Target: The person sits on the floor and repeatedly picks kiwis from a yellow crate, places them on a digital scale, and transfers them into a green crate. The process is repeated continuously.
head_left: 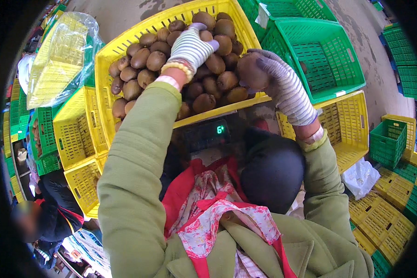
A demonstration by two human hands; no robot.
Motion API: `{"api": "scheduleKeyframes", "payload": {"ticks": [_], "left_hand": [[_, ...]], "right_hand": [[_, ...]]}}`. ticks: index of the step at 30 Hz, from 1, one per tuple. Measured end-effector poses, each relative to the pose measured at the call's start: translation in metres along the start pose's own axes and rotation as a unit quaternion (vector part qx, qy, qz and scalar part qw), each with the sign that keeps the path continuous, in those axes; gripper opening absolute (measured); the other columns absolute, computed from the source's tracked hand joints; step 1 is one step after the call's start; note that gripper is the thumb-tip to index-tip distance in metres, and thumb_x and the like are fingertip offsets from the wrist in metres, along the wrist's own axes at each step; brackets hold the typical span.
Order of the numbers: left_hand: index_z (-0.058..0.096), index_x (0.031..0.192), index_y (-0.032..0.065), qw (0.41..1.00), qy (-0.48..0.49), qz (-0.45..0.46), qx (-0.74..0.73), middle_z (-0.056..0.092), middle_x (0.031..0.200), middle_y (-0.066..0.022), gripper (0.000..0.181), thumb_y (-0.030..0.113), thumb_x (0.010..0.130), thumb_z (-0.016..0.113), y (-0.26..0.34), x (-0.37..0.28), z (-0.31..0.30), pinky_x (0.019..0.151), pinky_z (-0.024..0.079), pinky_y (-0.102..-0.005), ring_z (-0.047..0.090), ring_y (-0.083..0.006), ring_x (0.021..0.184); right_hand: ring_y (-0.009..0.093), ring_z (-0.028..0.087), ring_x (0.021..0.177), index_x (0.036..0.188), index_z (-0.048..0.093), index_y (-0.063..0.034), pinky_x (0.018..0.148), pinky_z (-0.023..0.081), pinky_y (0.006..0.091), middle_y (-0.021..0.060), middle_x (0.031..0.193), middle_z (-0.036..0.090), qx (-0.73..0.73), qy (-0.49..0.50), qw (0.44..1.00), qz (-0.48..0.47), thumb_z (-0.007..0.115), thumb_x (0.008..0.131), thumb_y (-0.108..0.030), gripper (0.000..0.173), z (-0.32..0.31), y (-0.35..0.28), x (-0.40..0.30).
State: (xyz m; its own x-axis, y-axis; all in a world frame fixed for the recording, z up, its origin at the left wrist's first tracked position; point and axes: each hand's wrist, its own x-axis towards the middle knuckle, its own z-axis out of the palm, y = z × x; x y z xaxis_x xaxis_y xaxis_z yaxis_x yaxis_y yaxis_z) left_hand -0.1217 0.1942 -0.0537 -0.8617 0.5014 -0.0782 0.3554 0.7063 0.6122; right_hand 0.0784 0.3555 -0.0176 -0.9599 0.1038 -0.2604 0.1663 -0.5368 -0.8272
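Observation:
A yellow plastic crate (180,122) full of brown kiwifruit (156,60) stands before me. My left hand (191,47), in a striped knit glove, reaches into its far part. Thumb and fingers lie on either side of one kiwifruit (205,35) among the others. At the crate's right side my right hand (285,85), gloved alike, has its fingers curled around a large, blurred kiwifruit (253,71). Whether more than one fruit is in that hand I cannot tell. Just below the crate's near edge, a digital scale display (206,135) glows green.
Green crates (328,62) adjoin on the right, with a yellow crate (347,128) nearer me. More yellow crates (74,128) and a plastic-covered crate (60,59) stand on the left. Another person (52,208) is at lower left. A white plastic bag (361,177) lies at right.

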Motion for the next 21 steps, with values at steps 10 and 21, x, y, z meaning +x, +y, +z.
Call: {"api": "scheduleKeyframes", "payload": {"ticks": [10,21], "left_hand": [[0.051,0.137,0.0054,0.782,-0.15,-0.105,-0.595,0.056,0.125,-0.0139,0.049,0.018,0.089,0.055,-0.028,-0.072,-0.043,0.099,0.05,-0.0386,0.056,-0.0262,0.116],[0.049,0.135,0.0045,0.81,-0.17,-0.024,-0.561,0.051,0.134,-0.014,0.048,0.019,0.09,0.061,-0.038,-0.14,-0.058,0.104,0.049,-0.0423,0.054,-0.0292,0.122]], "right_hand": [[0.023,0.065,0.106,0.135,0.053,-0.0035,0.078,0.057,0.0337,0.0116,0.123,0.061,-0.156,0.013,0.983,-0.093,0.059,0.097,-0.031,0.047,0.005,0.009,-0.003],[0.025,0.064,0.111,0.133,0.054,-0.0043,0.085,0.057,0.0327,0.0138,0.128,0.06,-0.053,0.026,0.998,-0.021,0.061,0.096,-0.019,0.041,0.01,-0.006,-0.017]]}}
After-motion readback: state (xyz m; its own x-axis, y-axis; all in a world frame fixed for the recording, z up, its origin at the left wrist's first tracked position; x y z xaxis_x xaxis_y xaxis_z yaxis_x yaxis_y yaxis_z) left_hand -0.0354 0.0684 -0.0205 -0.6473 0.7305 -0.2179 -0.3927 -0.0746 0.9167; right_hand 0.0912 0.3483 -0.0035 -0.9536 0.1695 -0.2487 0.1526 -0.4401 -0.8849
